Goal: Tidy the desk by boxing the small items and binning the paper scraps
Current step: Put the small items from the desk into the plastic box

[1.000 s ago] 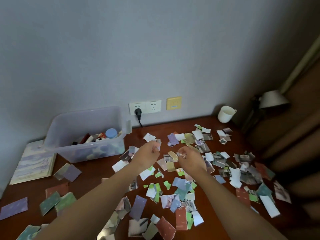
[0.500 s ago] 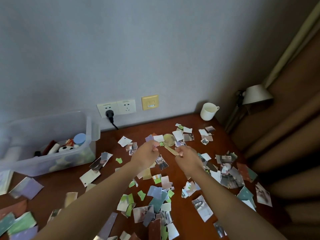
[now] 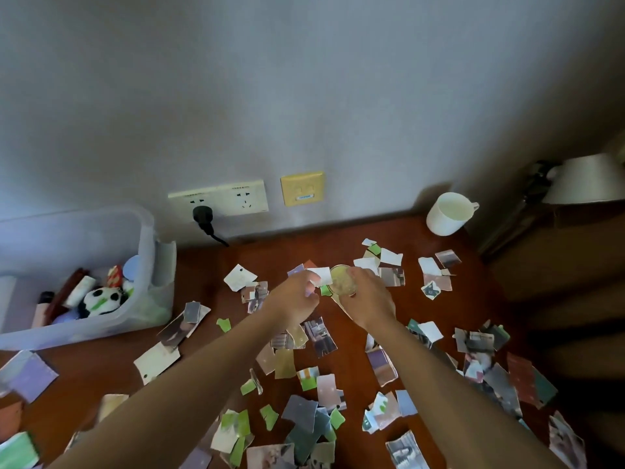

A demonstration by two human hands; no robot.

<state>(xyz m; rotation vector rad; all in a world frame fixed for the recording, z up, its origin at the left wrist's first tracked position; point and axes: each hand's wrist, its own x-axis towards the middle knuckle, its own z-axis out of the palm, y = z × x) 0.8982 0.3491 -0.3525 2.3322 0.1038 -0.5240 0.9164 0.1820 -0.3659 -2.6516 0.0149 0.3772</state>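
Round yellowish disc [image 3: 341,280] near the back middle of the desk [image 3: 203,262], pinched at its near edge by the right hand [image 3: 367,301], fingers curled shut on it; what the disc is, hard to tell. Just left, touching its rim, a white scrap [image 3: 321,275] clamped in the closed left hand [image 3: 296,301]. Hands close together, almost knuckle to knuckle.

Paper scraps [image 3: 304,418] strewn all round: thick under and between both forearms, more behind the disc and off to the right, blocking a clear path across the wood. At the left, clear plastic box [image 3: 148,231], cut off by the frame edge, holding a panda toy [image 3: 99,299] and other small items too jumbled to name. White mug [image 3: 448,214] at the back right corner by the wall. Lamp [image 3: 581,179] beyond it, dim, partly out of frame. Black plug [image 3: 203,216] in the wall socket behind. Scraps under the arms hidden.
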